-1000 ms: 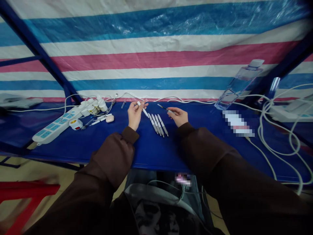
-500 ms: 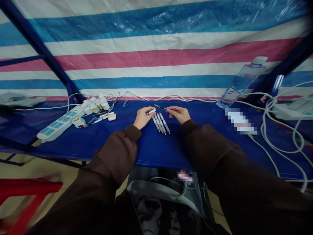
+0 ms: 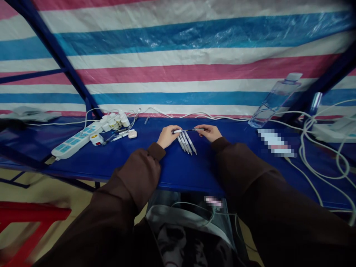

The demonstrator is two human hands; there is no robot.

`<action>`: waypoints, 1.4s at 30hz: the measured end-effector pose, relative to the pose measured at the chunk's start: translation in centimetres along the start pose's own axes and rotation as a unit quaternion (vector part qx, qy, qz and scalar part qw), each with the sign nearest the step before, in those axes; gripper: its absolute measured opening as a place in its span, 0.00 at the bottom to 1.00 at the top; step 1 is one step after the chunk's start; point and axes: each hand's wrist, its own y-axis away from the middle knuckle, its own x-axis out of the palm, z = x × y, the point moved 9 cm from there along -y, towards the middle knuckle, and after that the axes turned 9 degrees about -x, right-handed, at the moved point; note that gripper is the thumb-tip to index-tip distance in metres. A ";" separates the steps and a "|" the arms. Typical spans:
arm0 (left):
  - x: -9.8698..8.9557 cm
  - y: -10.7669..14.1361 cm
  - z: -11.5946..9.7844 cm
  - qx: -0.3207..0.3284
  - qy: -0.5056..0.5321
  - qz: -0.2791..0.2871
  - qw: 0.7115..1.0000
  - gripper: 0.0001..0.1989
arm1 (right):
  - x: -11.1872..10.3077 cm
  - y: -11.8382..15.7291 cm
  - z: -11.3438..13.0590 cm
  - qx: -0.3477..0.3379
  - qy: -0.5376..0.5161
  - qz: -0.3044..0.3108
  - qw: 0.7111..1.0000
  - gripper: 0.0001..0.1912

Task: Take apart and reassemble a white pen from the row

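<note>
- Over the middle of the blue tabletop [image 3: 175, 174]: a pen in parts, held up between two bare hands, close together but apart.
- Left hand [image 3: 167, 135]: thumb and fingers pinched on a white pen barrel [image 3: 178, 131], roughly level; its left end partly covered by the fingers.
- Right hand [image 3: 210, 132]: fingertips closed around the right end of a dark pen refill [image 3: 189, 130]; a paler piece there too, too small to name for sure.
- Refill in line with the barrel, bridging the gap between the hands. Tip inside or only touching: cannot tell.
- Just below, nearer the body: four white-and-grey pens [image 3: 186, 141] side by side on the tabletop, slightly slanted, grey ends toward the body.
- Done, by judgement: four pens, outwardly whole, laid in a row.
- Left, by judgement: one more pen, perhaps midway, barrel and refill not yet closed into one piece.
- Farther left: white power strip [image 3: 66, 148] crowded with plugs, pale rounded case [image 3: 132, 134] near some loose slim pens [image 3: 121, 135].
- Far right: clear water bottle [image 3: 274, 102], tilted in view, behind a pixelated flat object [image 3: 276, 142].
</note>
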 end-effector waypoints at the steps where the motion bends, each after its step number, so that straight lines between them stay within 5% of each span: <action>1: 0.1 0.0 -0.1 0.001 0.004 0.009 1.000 0.08 | 0.1 0.0 -0.2 0.004 -0.007 0.003 1.000 0.17; 7: -0.3 0.1 -0.3 0.003 -0.026 -0.005 1.000 0.10 | 0.0 -0.1 -0.9 0.010 -0.065 -0.014 0.998 0.17; 18: 2.1 1.0 -2.4 0.078 -0.149 0.091 0.981 0.15 | 2.1 0.9 0.5 0.041 -0.072 0.055 0.995 0.16; 42: 1.6 1.4 -4.0 0.119 -0.103 0.045 0.986 0.07 | 3.5 1.4 0.9 0.065 -0.120 0.098 0.986 0.17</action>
